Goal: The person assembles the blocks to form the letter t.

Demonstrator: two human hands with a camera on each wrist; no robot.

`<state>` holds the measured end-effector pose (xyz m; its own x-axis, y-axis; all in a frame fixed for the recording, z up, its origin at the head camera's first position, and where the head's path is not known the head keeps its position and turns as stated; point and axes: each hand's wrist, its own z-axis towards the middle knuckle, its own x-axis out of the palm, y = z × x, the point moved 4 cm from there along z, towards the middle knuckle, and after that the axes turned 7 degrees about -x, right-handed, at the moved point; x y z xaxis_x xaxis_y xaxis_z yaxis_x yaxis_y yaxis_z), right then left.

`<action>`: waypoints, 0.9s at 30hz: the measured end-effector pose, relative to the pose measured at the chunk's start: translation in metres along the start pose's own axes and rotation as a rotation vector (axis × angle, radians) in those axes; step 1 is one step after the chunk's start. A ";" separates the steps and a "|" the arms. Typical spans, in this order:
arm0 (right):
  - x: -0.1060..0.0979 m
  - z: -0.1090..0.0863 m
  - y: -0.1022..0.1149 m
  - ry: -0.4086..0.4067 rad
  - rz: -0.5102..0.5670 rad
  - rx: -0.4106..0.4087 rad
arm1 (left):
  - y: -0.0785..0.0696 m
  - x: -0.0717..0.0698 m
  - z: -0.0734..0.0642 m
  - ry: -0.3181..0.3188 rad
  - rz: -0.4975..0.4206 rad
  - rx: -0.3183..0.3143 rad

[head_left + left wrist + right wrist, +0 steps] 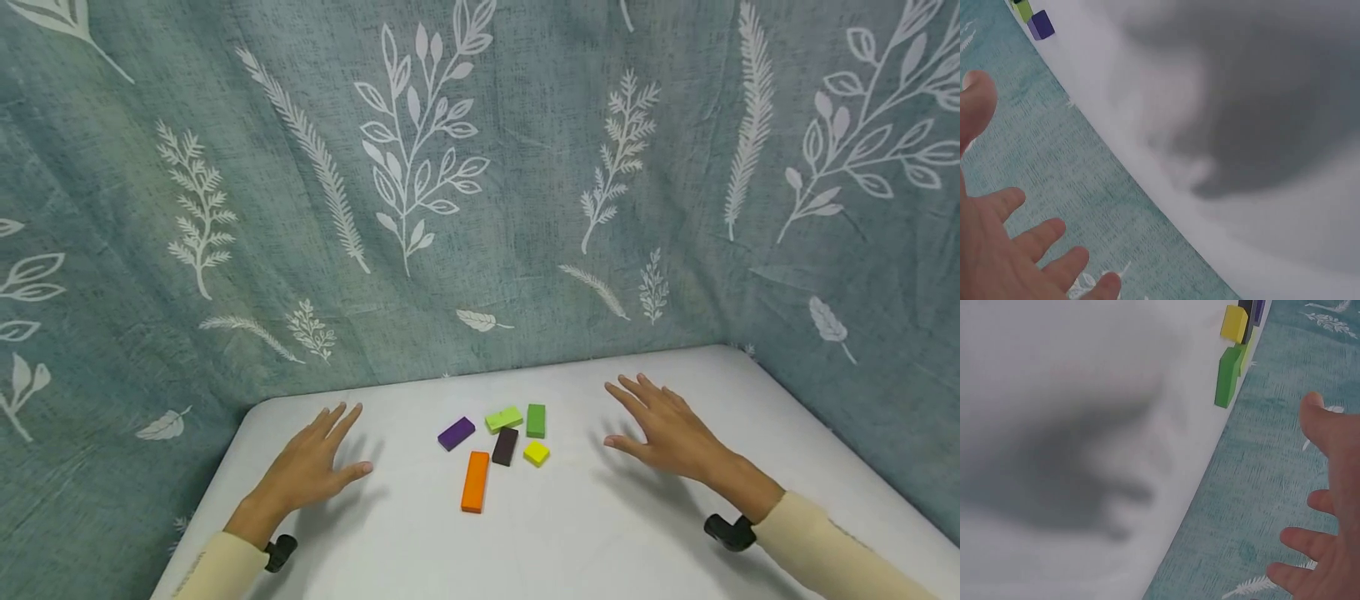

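Observation:
Several coloured blocks lie grouped mid-table in the head view: a long orange block (475, 482), a purple block (456, 433), a light green block (504, 419), a green block (536, 421), a dark brown block (506, 446) and a small yellow block (536, 453). To their left my left hand (306, 463) hovers with spread fingers, holding nothing; the purple block (1041, 25) is nearest it. My right hand (667, 432) hovers on the right side, fingers apart and nothing held. In the right wrist view, the green block (1227, 377) and yellow block (1234, 324) show at the top.
A white table (585, 533) with rounded far corners carries the blocks. Behind it and along both sides hangs a teal cloth (525, 250) with white leaf prints. Each wrist wears a small black camera, such as the right one (729, 533).

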<state>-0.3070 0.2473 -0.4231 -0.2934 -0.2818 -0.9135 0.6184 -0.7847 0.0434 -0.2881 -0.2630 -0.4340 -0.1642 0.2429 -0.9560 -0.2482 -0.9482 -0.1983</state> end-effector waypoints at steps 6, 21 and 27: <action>0.007 0.003 0.009 -0.083 -0.017 -0.079 | -0.008 0.010 -0.002 0.020 -0.041 0.054; 0.019 0.012 0.025 -0.004 0.138 -0.023 | -0.045 0.031 0.002 0.221 -0.247 -0.007; 0.027 0.013 0.027 0.018 0.206 0.012 | -0.063 0.040 0.005 0.284 -0.352 0.022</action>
<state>-0.3075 0.2115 -0.4414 -0.1483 -0.4269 -0.8921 0.6554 -0.7179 0.2346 -0.2835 -0.1926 -0.4588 0.2015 0.4815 -0.8530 -0.2626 -0.8124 -0.5206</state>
